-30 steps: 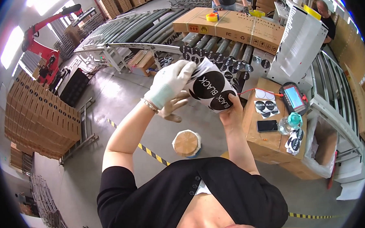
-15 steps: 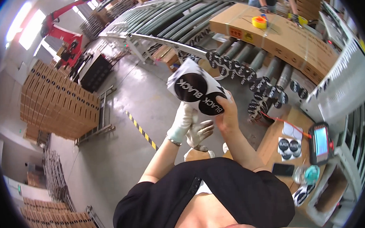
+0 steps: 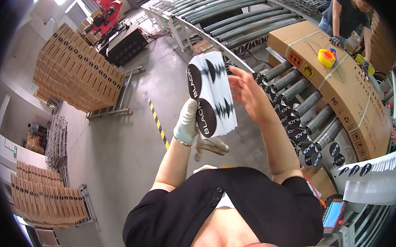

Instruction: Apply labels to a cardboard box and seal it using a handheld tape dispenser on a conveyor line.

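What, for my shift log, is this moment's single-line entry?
left hand: gloved, holds sheet stack | right hand: bare, open beside stack | roller conveyor: bears large carton

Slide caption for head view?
White-gloved left hand holds stacked white sheets with black discs; bare right hand open alongside.

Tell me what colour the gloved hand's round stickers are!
The round stickers are black with white letters, clearest in the head view.

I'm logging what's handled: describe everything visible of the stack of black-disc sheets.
The stack holds thin, paper-like white sheets; its left face bears black discs with white lettering. Uneven, black-streaked edges show at right. It is held in the air, long side running up the picture. The gloved left hand grips its lower left; the bare right hand is open beside it, contact unclear.
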